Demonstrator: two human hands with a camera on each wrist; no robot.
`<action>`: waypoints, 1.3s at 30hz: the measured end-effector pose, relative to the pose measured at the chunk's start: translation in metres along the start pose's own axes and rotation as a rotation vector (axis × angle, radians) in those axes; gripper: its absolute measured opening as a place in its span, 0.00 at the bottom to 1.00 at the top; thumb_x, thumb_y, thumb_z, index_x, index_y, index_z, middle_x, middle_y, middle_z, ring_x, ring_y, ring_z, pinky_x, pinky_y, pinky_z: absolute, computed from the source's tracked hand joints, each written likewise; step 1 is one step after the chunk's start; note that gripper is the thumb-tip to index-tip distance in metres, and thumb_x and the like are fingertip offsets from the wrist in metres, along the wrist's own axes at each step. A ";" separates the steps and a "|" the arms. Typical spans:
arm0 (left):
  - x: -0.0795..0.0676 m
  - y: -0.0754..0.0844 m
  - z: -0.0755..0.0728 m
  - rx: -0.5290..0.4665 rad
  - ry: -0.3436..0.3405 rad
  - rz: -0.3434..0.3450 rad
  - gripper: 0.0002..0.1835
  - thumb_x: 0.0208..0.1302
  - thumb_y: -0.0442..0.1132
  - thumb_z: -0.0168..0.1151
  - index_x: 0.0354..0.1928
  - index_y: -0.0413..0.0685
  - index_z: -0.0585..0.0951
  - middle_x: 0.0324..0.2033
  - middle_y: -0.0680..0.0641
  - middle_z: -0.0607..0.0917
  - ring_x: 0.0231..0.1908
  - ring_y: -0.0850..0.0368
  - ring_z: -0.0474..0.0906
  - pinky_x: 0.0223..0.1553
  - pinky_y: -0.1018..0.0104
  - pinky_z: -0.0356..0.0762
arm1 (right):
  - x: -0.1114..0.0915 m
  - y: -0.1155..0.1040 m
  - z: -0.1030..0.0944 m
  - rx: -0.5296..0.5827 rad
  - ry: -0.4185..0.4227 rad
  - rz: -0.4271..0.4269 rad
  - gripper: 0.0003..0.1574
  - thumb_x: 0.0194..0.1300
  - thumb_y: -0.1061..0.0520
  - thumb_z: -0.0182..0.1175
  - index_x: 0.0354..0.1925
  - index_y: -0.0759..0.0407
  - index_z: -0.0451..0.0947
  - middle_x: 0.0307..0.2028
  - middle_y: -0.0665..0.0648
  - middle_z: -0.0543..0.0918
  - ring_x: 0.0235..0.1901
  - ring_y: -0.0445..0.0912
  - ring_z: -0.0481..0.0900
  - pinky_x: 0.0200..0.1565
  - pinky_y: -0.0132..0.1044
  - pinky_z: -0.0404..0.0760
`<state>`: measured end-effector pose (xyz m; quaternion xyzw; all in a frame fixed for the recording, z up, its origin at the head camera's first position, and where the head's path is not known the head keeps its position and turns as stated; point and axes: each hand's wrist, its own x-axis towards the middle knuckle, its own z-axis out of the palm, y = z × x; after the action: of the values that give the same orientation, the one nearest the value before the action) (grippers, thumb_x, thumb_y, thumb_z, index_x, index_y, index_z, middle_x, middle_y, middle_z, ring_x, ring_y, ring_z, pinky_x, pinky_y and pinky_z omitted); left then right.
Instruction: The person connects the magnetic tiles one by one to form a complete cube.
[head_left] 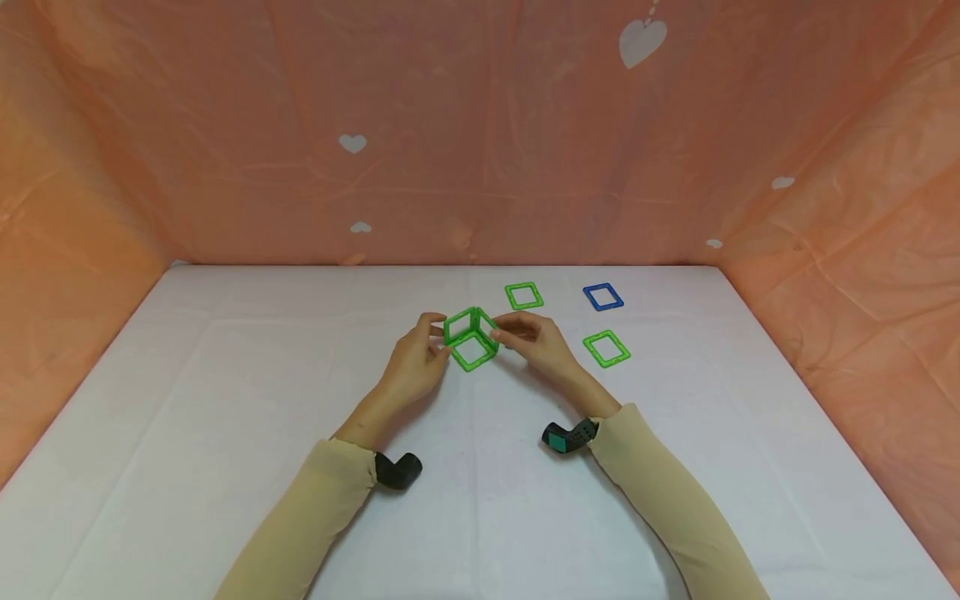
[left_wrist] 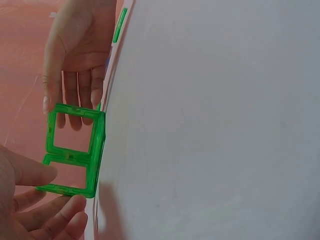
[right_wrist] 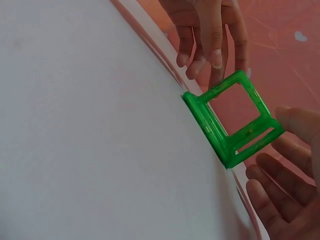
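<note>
Three green magnetic square tiles are joined into an open corner, one lying low and two upright, near the middle of the white table. At the left, my left hand pinches an upright tile's edge; the left wrist view shows its thumb against the green frame and its fingers behind. My right hand holds the opposite side between thumb and fingers. In the right wrist view, that thumb meets a corner of the green frame, with the other fingers curled below.
Beyond the right hand lie a loose green tile and a blue square tile. Another green tile is flat to the right of that hand. An orange cloth with white hearts encloses the table's back and sides.
</note>
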<state>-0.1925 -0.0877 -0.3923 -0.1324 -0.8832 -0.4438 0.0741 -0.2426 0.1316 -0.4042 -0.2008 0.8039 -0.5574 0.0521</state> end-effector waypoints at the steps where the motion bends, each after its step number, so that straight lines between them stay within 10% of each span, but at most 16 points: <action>1: 0.000 0.000 0.000 -0.002 0.004 -0.003 0.24 0.62 0.29 0.57 0.60 0.34 0.66 0.48 0.34 0.82 0.34 0.47 0.81 0.38 0.56 0.78 | 0.000 0.000 0.000 -0.003 0.005 -0.002 0.20 0.65 0.56 0.62 0.52 0.64 0.79 0.49 0.63 0.83 0.47 0.52 0.82 0.46 0.37 0.81; 15: -0.002 0.003 0.000 -0.029 -0.012 -0.026 0.21 0.64 0.31 0.56 0.58 0.34 0.69 0.48 0.33 0.81 0.38 0.44 0.81 0.41 0.54 0.79 | -0.002 0.001 -0.002 0.036 0.071 -0.026 0.17 0.65 0.57 0.62 0.50 0.64 0.79 0.42 0.65 0.84 0.35 0.43 0.83 0.41 0.33 0.81; 39: -0.002 0.005 0.004 -0.052 -0.011 -0.046 0.18 0.70 0.38 0.52 0.57 0.35 0.71 0.44 0.35 0.83 0.38 0.45 0.82 0.41 0.54 0.80 | 0.003 0.002 -0.002 0.068 0.111 0.072 0.19 0.65 0.55 0.62 0.50 0.67 0.79 0.39 0.71 0.83 0.37 0.64 0.81 0.41 0.44 0.81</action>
<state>-0.1893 -0.0817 -0.3913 -0.1165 -0.8746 -0.4674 0.0559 -0.2463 0.1333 -0.4047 -0.1385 0.7929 -0.5924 0.0342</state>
